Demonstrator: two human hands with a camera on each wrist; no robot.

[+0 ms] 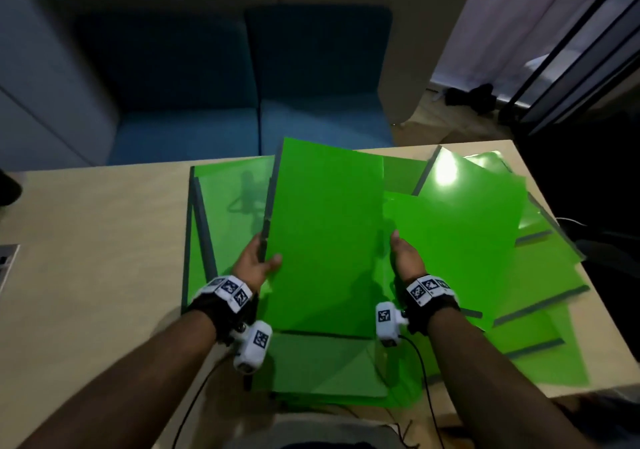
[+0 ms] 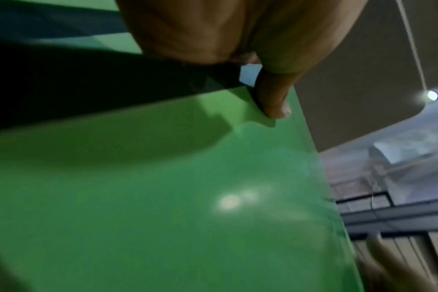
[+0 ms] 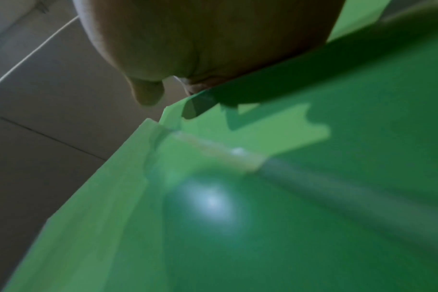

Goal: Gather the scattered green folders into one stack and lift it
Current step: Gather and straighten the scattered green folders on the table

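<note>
Both hands — left hand (image 1: 256, 265), right hand (image 1: 405, 258) — are gripping 1 raised folder (image 1: 325, 240); loose folders (image 1: 540, 275) at 3 o'clock are awaiting gathering — barely begun.

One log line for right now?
left hand grips held folder | right hand at its right edge | other folders scattered on table | stack not formed

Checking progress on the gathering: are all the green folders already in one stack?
No: in the head view several green folders lie fanned out across the table, apart from the one held by both hands.
</note>
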